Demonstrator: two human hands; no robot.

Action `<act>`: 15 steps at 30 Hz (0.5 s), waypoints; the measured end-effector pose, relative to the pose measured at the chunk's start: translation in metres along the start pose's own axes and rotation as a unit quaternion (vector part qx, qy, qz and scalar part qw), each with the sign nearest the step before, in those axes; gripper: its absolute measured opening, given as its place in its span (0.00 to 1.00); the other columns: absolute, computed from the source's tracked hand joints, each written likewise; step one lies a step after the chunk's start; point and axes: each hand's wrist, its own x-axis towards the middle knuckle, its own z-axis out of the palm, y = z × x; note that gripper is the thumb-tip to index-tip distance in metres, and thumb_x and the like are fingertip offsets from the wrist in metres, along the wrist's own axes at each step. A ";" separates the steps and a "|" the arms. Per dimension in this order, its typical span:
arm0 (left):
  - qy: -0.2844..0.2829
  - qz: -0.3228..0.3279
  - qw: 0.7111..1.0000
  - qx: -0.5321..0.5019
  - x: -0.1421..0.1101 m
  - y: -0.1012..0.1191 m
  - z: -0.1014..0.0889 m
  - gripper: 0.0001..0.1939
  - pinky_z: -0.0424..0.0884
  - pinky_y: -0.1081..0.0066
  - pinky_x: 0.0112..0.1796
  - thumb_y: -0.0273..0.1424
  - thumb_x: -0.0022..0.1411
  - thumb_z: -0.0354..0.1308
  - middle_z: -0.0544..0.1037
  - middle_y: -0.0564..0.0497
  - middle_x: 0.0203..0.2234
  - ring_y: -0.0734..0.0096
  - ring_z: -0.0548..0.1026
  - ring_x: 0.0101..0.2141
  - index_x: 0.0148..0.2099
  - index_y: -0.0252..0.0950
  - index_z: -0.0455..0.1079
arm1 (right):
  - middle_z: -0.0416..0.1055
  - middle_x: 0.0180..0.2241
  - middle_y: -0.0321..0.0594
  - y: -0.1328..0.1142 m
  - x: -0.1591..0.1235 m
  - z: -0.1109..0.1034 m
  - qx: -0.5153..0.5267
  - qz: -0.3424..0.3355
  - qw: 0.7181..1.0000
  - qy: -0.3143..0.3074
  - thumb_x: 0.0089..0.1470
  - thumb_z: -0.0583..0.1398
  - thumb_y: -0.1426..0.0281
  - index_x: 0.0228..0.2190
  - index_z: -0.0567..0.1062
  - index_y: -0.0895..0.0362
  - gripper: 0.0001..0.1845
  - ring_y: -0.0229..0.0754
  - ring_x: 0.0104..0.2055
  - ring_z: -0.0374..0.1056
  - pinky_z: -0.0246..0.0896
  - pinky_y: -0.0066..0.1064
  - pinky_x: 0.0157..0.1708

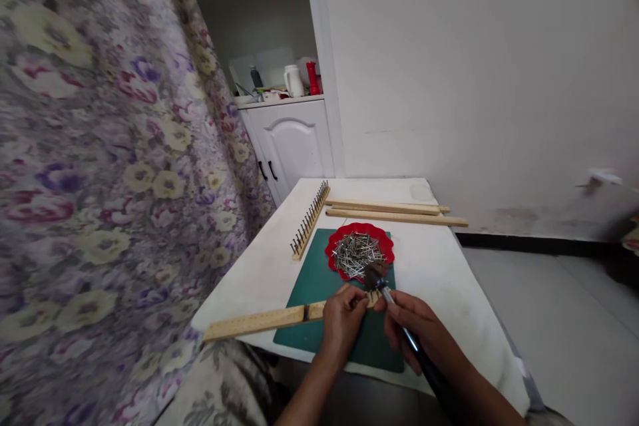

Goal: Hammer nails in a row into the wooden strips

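Note:
My right hand (417, 323) is wrapped around the handle of a hammer (410, 339). The hammer's dark head is over the near edge of a red scalloped dish (390, 247), close to the right end of a wooden strip (264, 321). Several nails (375, 295) stand in that end. My left hand (343, 317) lies over the strip just left of them, thumb and fingers pinched together. What is between those fingertips is too small to make out. Loose silver nails (357, 253) fill the dish. Beneath the strip is a green mat (309, 279).
Another wooden strip (312, 218), studded with a row of upright nails, lies at the table's left back. Several plain wooden strips (394, 216) lie across the back, overhanging the right edge of the white table (429, 266). A floral curtain (124, 180) hangs at left.

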 end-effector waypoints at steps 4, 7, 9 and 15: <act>0.006 0.004 1.000 -0.002 -0.001 0.001 -0.001 0.05 0.58 0.77 0.27 0.26 0.54 0.55 0.70 0.54 0.24 0.75 0.67 0.26 0.28 0.35 0.71 | 0.70 0.17 0.31 -0.004 -0.001 -0.007 0.003 -0.018 1.000 0.018 0.56 0.56 0.61 0.35 0.67 0.59 0.13 0.27 0.06 0.55 0.39 0.17 0.05; 0.009 0.007 1.000 -0.007 -0.002 0.002 -0.001 0.04 0.58 0.77 0.27 0.27 0.55 0.55 0.70 0.55 0.25 0.76 0.67 0.25 0.31 0.35 0.72 | 0.70 0.17 0.31 -0.001 0.000 -0.009 0.003 -0.023 0.999 0.022 0.56 0.56 0.61 0.35 0.67 0.59 0.13 0.27 0.06 0.55 0.39 0.17 0.06; 0.005 0.012 1.000 -0.013 -0.003 0.002 -0.002 0.05 0.59 0.77 0.28 0.27 0.56 0.55 0.71 0.54 0.25 0.75 0.68 0.26 0.31 0.35 0.72 | 0.70 0.17 0.31 0.001 0.002 -0.008 0.003 -0.015 1.000 0.016 0.55 0.56 0.60 0.35 0.67 0.59 0.14 0.27 0.06 0.55 0.39 0.17 0.05; 0.000 0.013 1.000 -0.026 -0.002 -0.002 -0.001 0.08 0.59 0.76 0.29 0.28 0.57 0.54 0.69 0.54 0.24 0.74 0.68 0.28 0.26 0.35 0.69 | 0.70 0.14 0.30 0.008 0.003 0.003 0.004 0.005 1.000 0.000 0.52 0.57 0.58 0.34 0.65 0.59 0.16 0.28 0.05 0.54 0.39 0.17 0.04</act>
